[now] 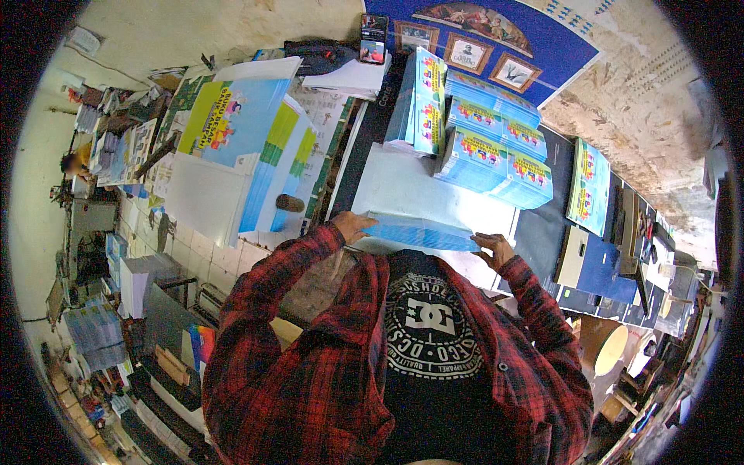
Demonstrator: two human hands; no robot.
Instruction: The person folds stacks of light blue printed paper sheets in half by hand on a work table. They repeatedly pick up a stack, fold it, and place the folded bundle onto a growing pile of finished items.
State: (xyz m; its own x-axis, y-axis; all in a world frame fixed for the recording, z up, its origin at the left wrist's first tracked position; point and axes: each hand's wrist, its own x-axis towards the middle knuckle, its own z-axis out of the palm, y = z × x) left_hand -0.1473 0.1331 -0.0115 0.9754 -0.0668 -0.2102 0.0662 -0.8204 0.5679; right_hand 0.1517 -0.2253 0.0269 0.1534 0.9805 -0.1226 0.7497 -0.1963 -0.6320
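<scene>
Person in a red-and-black plaid flannel shirt point(310, 372) over a black printed tee stands at a long worktable; view is straight down over the torso.

Hands: left hand point(353, 226) and right hand point(494, 249) clasp the two ends of a thin light-blue stack of printed sheets point(422, 232), held level just above centre of frame, in front of the chest. Fingers of both hands curl over the stack's edges; thumbs are not visible.

Surface: under the stack lies a white paper-covered patch of tabletop point(403, 186); around it the table is dark point(542, 225). Just beyond, in upper centre, several bundles of blue booklets with yellow-and-multicolour covers point(492, 159) sit side by side, some standing on edge. One more such bundle point(589, 186) lies apart toward the right. A white and dark-blue box point(593, 267) rests at right of centre.

Left of centre: large printed sheets in blue, yellow and green point(248, 139) lie fanned over a pale tiled counter point(209, 256), with a small brown cylinder point(291, 203) on them.

Room: rough, stained plaster wall at top; a blue poster with framed pictures point(496, 46) upper right; a phone point(373, 39) propped upright at top centre. Left edge is crowded with paper stacks point(97, 329) and clutter.
</scene>
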